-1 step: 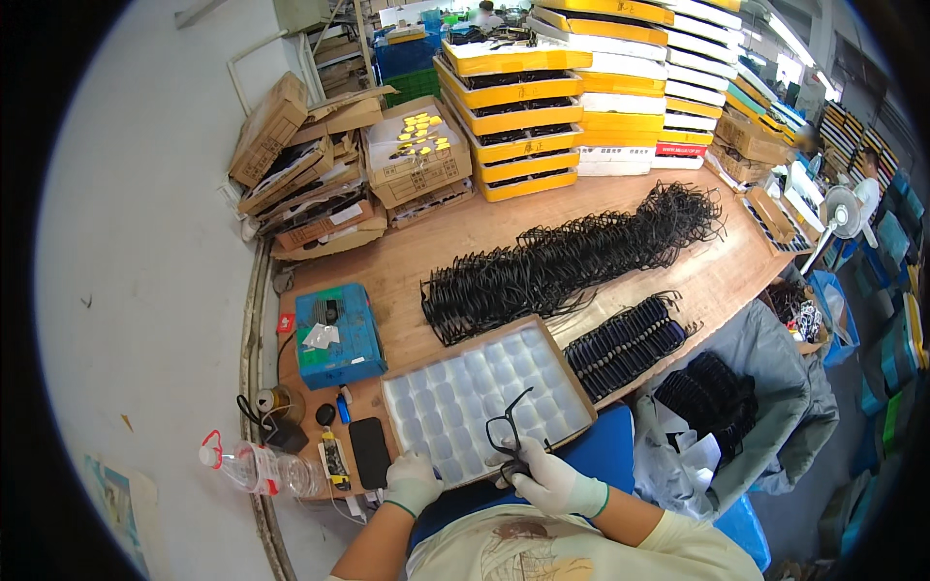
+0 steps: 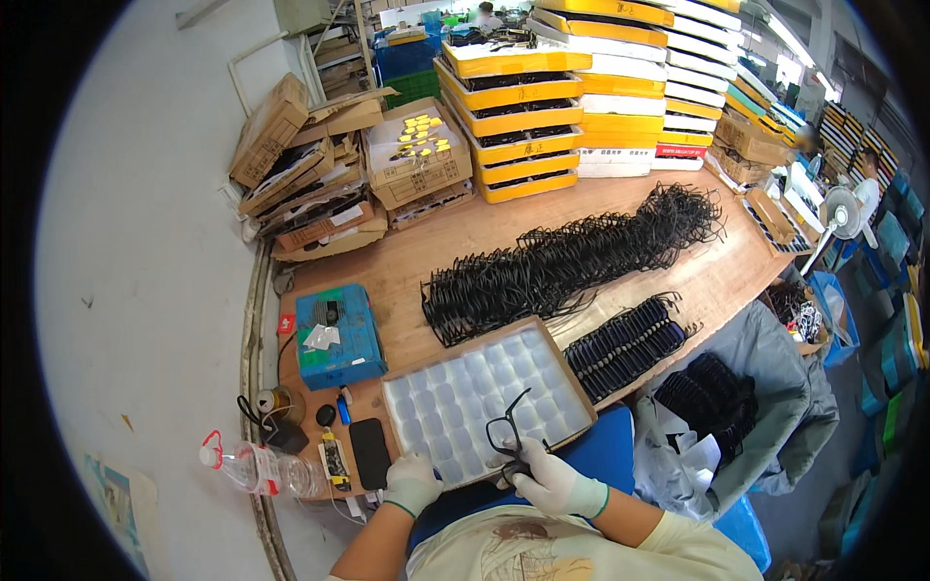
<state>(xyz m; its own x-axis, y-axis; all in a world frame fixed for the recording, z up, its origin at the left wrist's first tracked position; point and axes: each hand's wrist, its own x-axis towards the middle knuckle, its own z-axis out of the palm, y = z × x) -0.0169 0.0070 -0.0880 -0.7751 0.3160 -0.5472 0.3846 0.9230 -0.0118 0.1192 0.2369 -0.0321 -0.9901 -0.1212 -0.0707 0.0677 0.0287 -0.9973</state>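
My right hand (image 2: 560, 480), in a white glove, is closed around a black eyeglass frame (image 2: 511, 426) and tilts it over the near edge of a shallow cardboard tray (image 2: 575, 382). One temple of the frame points up and away. Rows of clear, rounded lenses (image 2: 470, 387) fill the tray. At the tray's near left corner, my gloved left hand (image 2: 414, 483) has its fingers curled in; what they hold, if anything, is hidden. To the tray's right lie neat rows of dark eyeglass frames (image 2: 625, 344). Behind it stretches a long, dense row of black frames (image 2: 562, 261).
Left of the tray are a black phone (image 2: 369, 453), a yellow cutter (image 2: 335, 461), a blue box (image 2: 339, 334) and a large plastic bottle (image 2: 262, 469). Yellow and white foam trays (image 2: 523, 119) and cardboard boxes (image 2: 417, 165) stack up behind. A grey bag (image 2: 775, 416) holds more black frames at right.
The raised temple of the eyeglass frame in my right hand has shifted very slightly left. Both hands stay in practically the same place.
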